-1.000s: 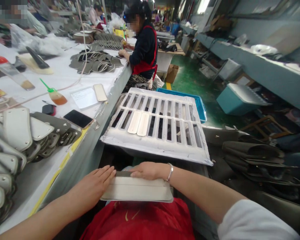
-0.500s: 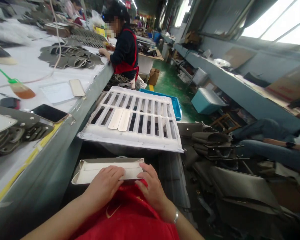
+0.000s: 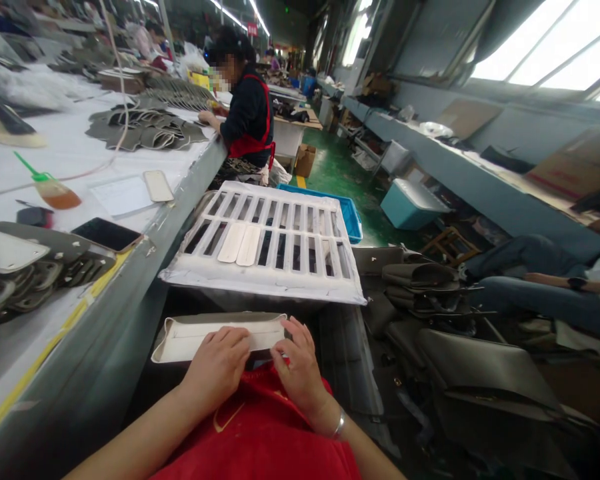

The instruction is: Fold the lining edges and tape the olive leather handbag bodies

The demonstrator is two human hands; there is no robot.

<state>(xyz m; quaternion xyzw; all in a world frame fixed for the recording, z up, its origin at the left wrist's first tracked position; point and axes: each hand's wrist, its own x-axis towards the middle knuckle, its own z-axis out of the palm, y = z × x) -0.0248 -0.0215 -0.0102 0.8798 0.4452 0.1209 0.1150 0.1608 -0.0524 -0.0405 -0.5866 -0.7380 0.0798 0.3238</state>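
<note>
In my lap, against the red apron (image 3: 260,427), lies a long grey leather bag piece (image 3: 187,335) with its cream side facing up and a thin raised rim around it. My left hand (image 3: 221,363) grips its near edge around the middle, fingers lying together over the cream surface. At the right end, my right hand (image 3: 300,363) pinches the corner between thumb and fingers. The underside of the piece is hidden. Beyond it, two cream strips (image 3: 240,244) with rounded ends lie side by side on a white slatted crate (image 3: 280,283).
On the left table (image 3: 145,267) are a phone (image 3: 107,234), a glue bottle (image 3: 57,193) and stacked grey leather pieces (image 3: 55,267). Several dark bags (image 3: 485,367) are piled at my right. A co-worker (image 3: 250,110) in a red apron works at the table ahead.
The bag piece has shifted slightly and its right end is tilted a little. My right hand's fingers have curled and risen at the corner. The whole view has moved slightly.
</note>
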